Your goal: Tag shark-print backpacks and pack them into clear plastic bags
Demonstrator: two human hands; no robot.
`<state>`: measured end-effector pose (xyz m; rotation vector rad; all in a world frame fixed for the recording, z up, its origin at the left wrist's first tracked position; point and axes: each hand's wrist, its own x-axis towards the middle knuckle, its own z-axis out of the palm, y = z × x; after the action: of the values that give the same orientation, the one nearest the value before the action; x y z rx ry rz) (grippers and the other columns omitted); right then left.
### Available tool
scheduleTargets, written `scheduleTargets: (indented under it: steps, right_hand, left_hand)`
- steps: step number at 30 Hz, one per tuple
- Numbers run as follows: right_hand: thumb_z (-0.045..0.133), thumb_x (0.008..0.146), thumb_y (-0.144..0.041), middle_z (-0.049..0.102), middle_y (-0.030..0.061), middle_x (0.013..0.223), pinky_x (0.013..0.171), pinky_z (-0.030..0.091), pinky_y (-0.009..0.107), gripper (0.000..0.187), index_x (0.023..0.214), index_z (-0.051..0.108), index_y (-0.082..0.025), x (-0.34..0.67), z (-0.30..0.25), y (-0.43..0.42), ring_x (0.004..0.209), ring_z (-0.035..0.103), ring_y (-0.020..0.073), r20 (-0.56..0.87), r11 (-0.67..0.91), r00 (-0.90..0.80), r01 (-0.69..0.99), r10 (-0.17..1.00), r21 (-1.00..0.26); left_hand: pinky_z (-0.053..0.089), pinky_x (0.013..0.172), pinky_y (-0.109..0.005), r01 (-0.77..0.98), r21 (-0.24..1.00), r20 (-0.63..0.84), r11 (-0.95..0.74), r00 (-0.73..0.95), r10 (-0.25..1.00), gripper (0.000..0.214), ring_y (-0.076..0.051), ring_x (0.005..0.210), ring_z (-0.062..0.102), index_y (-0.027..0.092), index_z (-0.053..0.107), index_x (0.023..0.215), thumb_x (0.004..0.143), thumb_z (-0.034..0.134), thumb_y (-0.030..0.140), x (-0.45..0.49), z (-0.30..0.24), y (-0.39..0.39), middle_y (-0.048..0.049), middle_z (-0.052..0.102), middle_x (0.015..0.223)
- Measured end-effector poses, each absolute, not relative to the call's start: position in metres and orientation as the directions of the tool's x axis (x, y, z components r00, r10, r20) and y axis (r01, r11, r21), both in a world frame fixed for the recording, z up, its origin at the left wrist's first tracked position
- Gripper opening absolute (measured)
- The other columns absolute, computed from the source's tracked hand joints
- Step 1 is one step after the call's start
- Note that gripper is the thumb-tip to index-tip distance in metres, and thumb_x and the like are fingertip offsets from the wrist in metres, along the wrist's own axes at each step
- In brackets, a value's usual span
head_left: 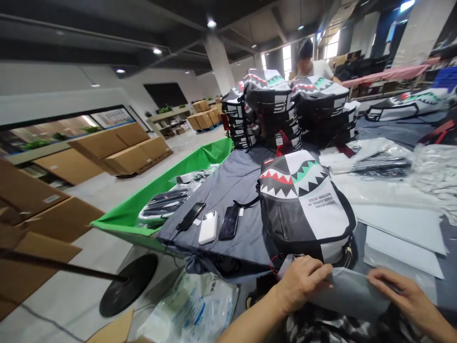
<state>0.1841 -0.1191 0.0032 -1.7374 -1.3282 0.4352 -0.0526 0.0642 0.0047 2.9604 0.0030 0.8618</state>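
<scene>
Low in the head view, my left hand pinches one side of a translucent plastic bag. My right hand has its fingers closed on the bag's other side, so the film stretches between both hands. Just beyond them a backpack lies on the dark cloth-covered table. It is grey, black and white, with a toothed shark-mouth print in red and green. The bag's lower part is hidden, with black-and-white checked fabric showing below it.
Two phones and a white power bank lie left of the backpack. Stacked backpacks stand behind. Flat plastic bags cover the right side. A green-lined bin adjoins the table. A person stands beyond.
</scene>
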Motion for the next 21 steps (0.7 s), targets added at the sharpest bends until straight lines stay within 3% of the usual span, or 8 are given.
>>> scheduleTargets:
  steps: [4, 7, 9, 13, 15, 17, 19, 21]
  right_hand:
    - [0.059, 0.085, -0.073, 0.075, 0.0066, 0.078, 0.067, 0.059, 0.028, 0.052, 0.078, 0.076, -0.024, 0.181, 0.022, -0.095, 0.074, 0.071, 0.0236, 0.266, -0.073, 0.555, 0.514, 0.788, -0.855]
    - [0.062, 0.084, -0.071, 0.071, 0.0053, 0.075, 0.069, 0.056, 0.030, 0.049, 0.074, 0.073, -0.024, 0.176, 0.031, -0.061, 0.071, 0.067, 0.0212, 0.391, 0.038, 0.523, 0.562, 0.758, -0.826]
    - [0.062, 0.082, -0.073, 0.063, 0.0024, 0.066, 0.061, 0.052, 0.029, 0.052, 0.066, 0.065, -0.024, 0.174, 0.030, -0.044, 0.062, 0.060, 0.0180, 0.464, 0.078, 0.510, 0.608, 0.724, -0.790]
    - [0.066, 0.069, -0.085, 0.045, -0.0056, 0.057, 0.048, 0.041, 0.027, 0.063, 0.064, 0.047, -0.025, 0.173, 0.020, -0.043, 0.049, 0.044, 0.0128, 0.490, -0.090, 0.677, 0.631, 0.550, -0.771]
    - [0.063, 0.075, -0.082, 0.045, -0.0061, 0.057, 0.046, 0.041, 0.027, 0.059, 0.070, 0.048, -0.025, 0.170, 0.014, -0.057, 0.047, 0.043, 0.0124, 0.543, -0.136, 0.699, 0.663, 0.466, -0.736]
    - [0.059, 0.091, -0.064, 0.053, -0.0043, 0.061, 0.050, 0.046, 0.026, 0.042, 0.079, 0.056, -0.024, 0.164, 0.011, -0.072, 0.049, 0.050, 0.0130, 0.682, -0.087, 0.570, 0.792, 0.458, -0.604]
    - [0.055, 0.098, -0.040, 0.068, 0.0018, 0.081, 0.065, 0.055, 0.026, 0.021, 0.101, 0.065, -0.021, 0.157, 0.009, -0.082, 0.067, 0.066, 0.0156, 0.790, 0.027, 0.298, 0.929, 0.536, -0.368]
    - [0.051, 0.096, -0.021, 0.072, 0.0087, 0.109, 0.084, 0.059, 0.030, 0.029, 0.122, 0.064, -0.019, 0.152, 0.009, -0.083, 0.096, 0.071, 0.0201, 0.798, 0.143, 0.021, 0.981, 0.603, -0.134]
  left_hand:
    - [0.049, 0.068, -0.024, -0.034, 0.093, 0.668, -0.995, 0.744, 0.037, 0.029, -0.012, 0.077, 0.061, 0.023, 0.061, 0.126, 0.101, 0.060, 0.038, -0.057, 0.001, 0.061, -0.0026, 0.068, 0.096]
    - [0.049, 0.066, -0.025, -0.024, 0.059, 0.671, -0.998, 0.741, 0.022, 0.036, -0.012, 0.074, 0.061, 0.023, 0.061, 0.126, 0.097, 0.066, 0.044, -0.057, -0.001, 0.060, -0.0016, 0.066, 0.091]
    - [0.047, 0.064, -0.025, 0.019, 0.016, 0.647, -1.000, 0.762, 0.025, 0.037, -0.012, 0.071, 0.060, 0.022, 0.062, 0.126, 0.095, 0.069, 0.040, -0.055, 0.001, 0.058, 0.0003, 0.065, 0.085]
    - [0.040, 0.057, -0.028, 0.082, 0.006, 0.629, -0.997, 0.775, 0.068, 0.029, -0.013, 0.065, 0.057, 0.025, 0.062, 0.121, 0.093, 0.070, 0.028, -0.050, 0.007, 0.052, 0.0042, 0.064, 0.078]
    - [0.038, 0.057, -0.029, 0.093, 0.024, 0.630, -0.995, 0.772, 0.087, 0.028, -0.013, 0.065, 0.056, 0.026, 0.062, 0.119, 0.092, 0.070, 0.026, -0.050, 0.008, 0.050, 0.0048, 0.064, 0.079]
    - [0.038, 0.058, -0.030, 0.102, 0.037, 0.626, -0.994, 0.773, 0.103, 0.024, -0.013, 0.066, 0.057, 0.025, 0.063, 0.114, 0.092, 0.071, 0.028, -0.050, 0.007, 0.049, 0.0049, 0.065, 0.078]
    - [0.037, 0.058, -0.030, 0.096, 0.041, 0.619, -0.995, 0.779, 0.101, 0.019, -0.013, 0.067, 0.058, 0.024, 0.063, 0.106, 0.091, 0.072, 0.032, -0.049, 0.005, 0.050, 0.0047, 0.065, 0.077]
    - [0.037, 0.057, -0.030, 0.087, 0.040, 0.613, -0.995, 0.785, 0.093, 0.019, -0.013, 0.067, 0.058, 0.024, 0.063, 0.102, 0.091, 0.073, 0.035, -0.049, 0.004, 0.051, 0.0043, 0.064, 0.076]
